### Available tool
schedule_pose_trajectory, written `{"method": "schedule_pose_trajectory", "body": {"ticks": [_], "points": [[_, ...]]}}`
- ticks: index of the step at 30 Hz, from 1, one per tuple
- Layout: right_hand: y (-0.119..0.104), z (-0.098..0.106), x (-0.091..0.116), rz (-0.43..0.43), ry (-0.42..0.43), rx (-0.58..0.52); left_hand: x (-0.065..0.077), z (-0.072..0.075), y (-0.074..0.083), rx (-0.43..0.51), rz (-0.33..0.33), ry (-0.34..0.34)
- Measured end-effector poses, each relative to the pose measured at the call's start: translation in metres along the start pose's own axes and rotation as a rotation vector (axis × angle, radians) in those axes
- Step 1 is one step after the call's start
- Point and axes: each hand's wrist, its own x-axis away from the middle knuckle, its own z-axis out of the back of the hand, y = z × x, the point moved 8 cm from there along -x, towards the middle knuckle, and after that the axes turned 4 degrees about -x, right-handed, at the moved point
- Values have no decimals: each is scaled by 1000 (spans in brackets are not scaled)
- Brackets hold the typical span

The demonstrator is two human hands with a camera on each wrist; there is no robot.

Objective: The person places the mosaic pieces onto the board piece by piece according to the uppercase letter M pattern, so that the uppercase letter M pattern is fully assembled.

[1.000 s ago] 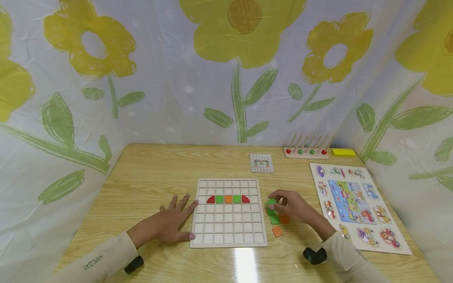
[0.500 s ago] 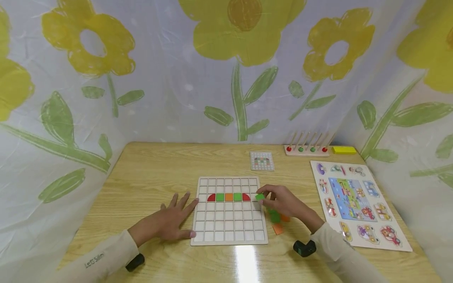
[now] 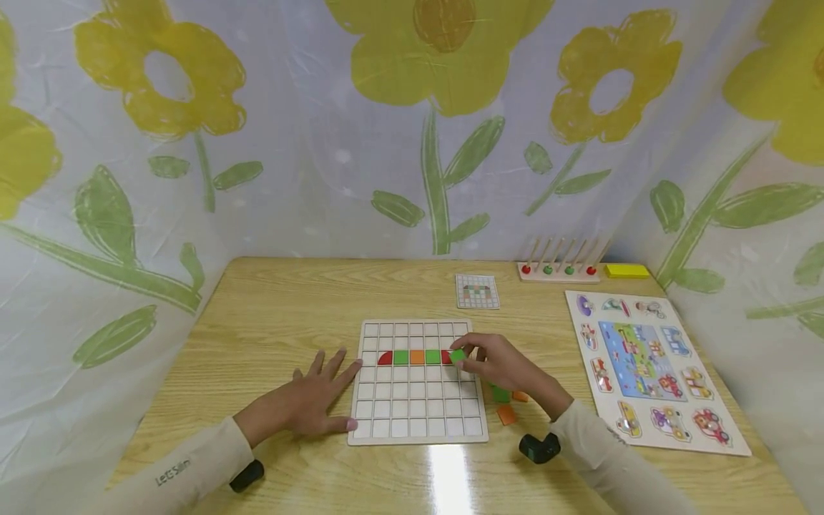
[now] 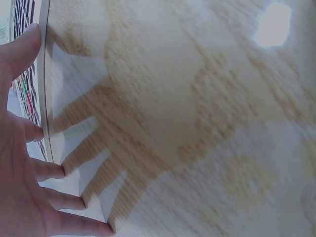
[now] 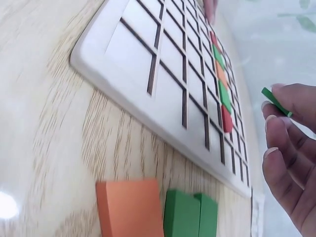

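A white grid board [image 3: 418, 411] lies on the wooden table, with one row holding a red quarter-round tile [image 3: 385, 358], green tile, orange tile [image 3: 417, 357], green tile [image 3: 432, 357] and a red tile at its right end. My right hand [image 3: 498, 361] pinches a green square tile [image 3: 457, 356] between thumb and fingers, above the board's right side; in the right wrist view that green tile [image 5: 276, 101] is clear of the surface. My left hand [image 3: 315, 400] rests with fingers spread on the table, thumb and index finger touching the board's left edge.
Loose green tiles [image 3: 500, 393] and orange tiles [image 3: 506, 414] lie right of the board. Behind it is a small pattern card [image 3: 477, 292]. A picture puzzle board [image 3: 644, 425], a peg stand with beads [image 3: 558, 276] and a yellow block [image 3: 627, 271] occupy the right side.
My right hand has taken a green tile from the loose tiles and carried it left and up over the board's right part. The left hand stays in place.
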Motion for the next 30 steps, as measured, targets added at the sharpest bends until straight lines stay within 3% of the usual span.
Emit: {"method": "schedule_pose_trajectory", "body": {"ticks": [19, 30], "points": [[-16, -25, -17, 31, -36, -58, 0, 1, -1, 27, 4, -8], [-17, -38, -25, -32, -62, -66, 0, 1, -1, 27, 7, -16]]}}
